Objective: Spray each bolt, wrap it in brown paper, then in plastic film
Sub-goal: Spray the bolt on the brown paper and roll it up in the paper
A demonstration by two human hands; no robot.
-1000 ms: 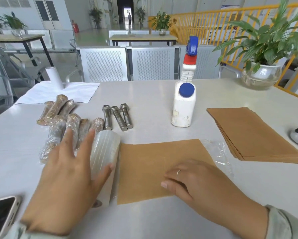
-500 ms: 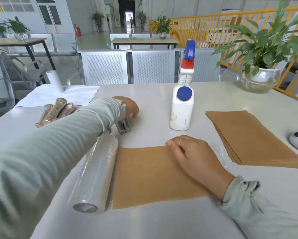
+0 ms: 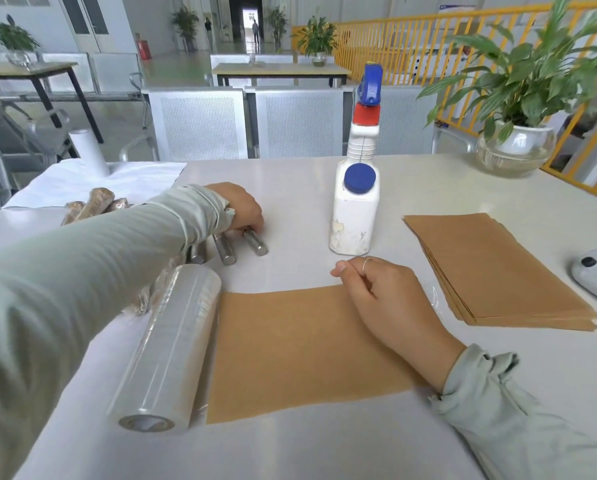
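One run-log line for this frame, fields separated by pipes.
left hand grips rightmost bare bolt | right hand rests on brown paper sheet | spray bottle untouched

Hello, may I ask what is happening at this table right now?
A person is packing bolts. The left hand has its grip on the rightmost of three bare bolts at the far side of the table. The right hand rests on a sheet of brown paper laid flat, with the film roll beside it. The spray bottle stands untouched, and some wrapped bolts lie at the left.
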